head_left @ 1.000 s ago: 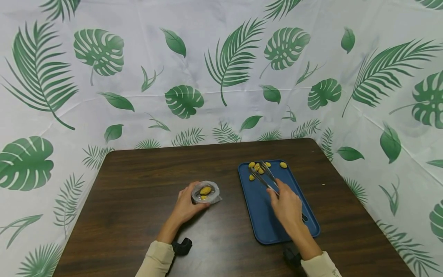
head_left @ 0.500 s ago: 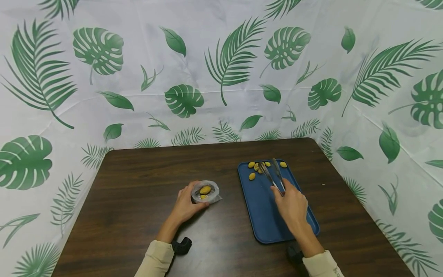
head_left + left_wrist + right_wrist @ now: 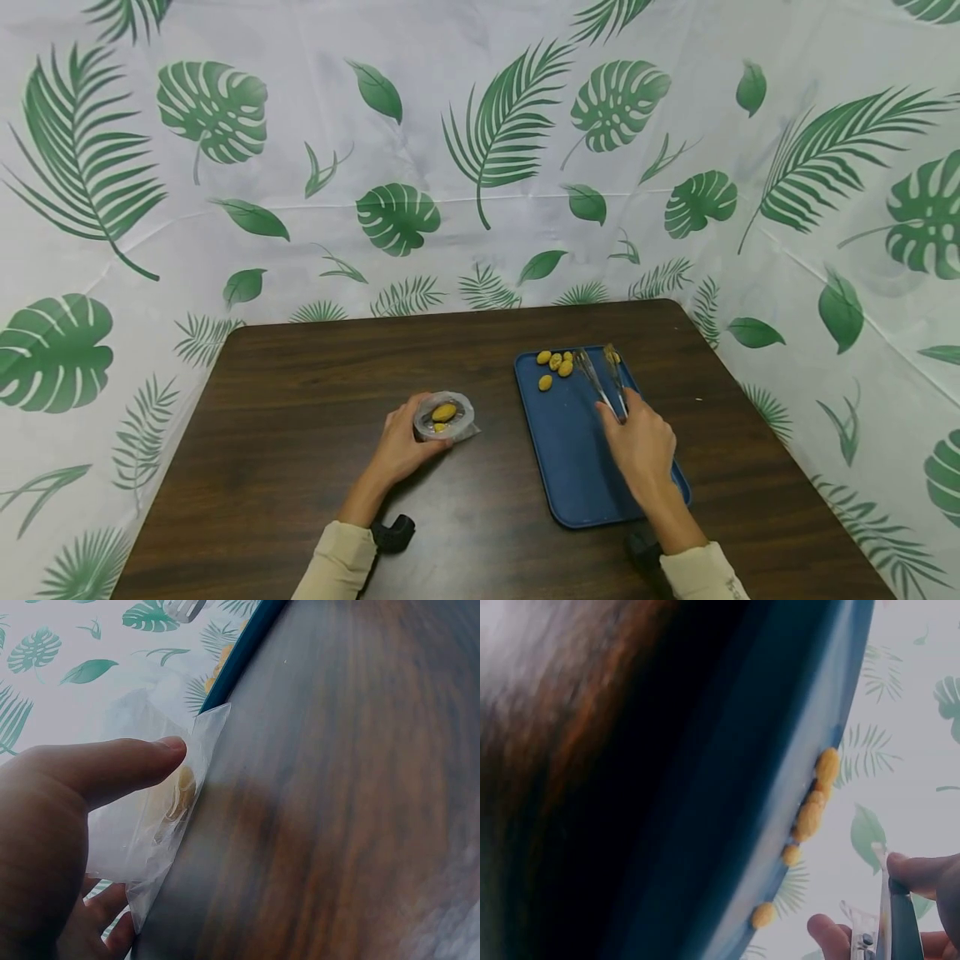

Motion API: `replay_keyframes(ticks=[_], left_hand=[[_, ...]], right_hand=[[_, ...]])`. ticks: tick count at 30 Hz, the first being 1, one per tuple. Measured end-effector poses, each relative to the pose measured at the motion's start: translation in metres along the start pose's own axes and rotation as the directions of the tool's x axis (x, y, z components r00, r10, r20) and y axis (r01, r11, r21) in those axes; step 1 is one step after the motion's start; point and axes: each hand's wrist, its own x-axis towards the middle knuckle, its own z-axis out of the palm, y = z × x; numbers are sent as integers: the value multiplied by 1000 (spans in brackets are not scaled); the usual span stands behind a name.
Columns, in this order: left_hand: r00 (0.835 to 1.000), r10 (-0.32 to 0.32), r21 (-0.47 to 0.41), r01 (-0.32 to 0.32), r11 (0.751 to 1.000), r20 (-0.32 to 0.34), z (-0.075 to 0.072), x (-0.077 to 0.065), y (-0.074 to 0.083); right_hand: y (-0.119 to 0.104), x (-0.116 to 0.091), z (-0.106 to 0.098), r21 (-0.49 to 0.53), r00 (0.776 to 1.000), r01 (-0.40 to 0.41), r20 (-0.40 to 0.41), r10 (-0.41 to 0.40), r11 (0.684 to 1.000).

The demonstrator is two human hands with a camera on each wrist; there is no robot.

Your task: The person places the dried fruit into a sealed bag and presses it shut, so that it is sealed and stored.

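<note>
My left hand (image 3: 399,446) grips a clear plastic bag (image 3: 467,423) on the table, its mouth held round and facing up. Inside it lie yellow oval pieces (image 3: 444,412), like small fruits. In the left wrist view the thumb (image 3: 142,765) presses the bag's side. My right hand (image 3: 641,442) holds metal tongs (image 3: 592,377) over a blue tray (image 3: 577,467). The tongs' arms stand apart, with one tip at a yellow piece (image 3: 617,357) in the tray's far right corner; whether they touch is unclear. Several more yellow pieces (image 3: 566,368) lie at the tray's far left.
Both things stand on a dark wooden table (image 3: 300,400), the bag left of the tray. Behind the table hangs a white cloth (image 3: 315,242) with green leaf prints. Dark straps with cameras sit on both wrists, near the left one a black mount (image 3: 395,533).
The tongs have moved right, from the cluster of yellow pieces toward the single piece in the far right corner, their arms spread. My left hand and the bag have stayed put.
</note>
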Motion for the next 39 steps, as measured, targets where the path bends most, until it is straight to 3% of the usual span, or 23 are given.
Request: replay_keyframes(ticks=[7,22,30,39], left_hand=[[1000,-20,2,20,1000,1,-2,0,1],[1000,17,15,-17,1000,-15,1,1,0],[999,39,11,-39,999,-19,-1,2,1],[1000,19,10,-19,1000,-15,0,1,1]], right_hand=[[5,5,-1,-2,1000,11,-25,-11,1000],[15,14,-4,-31,997,-60,56,62,998],[21,22,-5,-41,995,-61,77,64,997],[24,33,-4,-91,993,-48,105,57,995]])
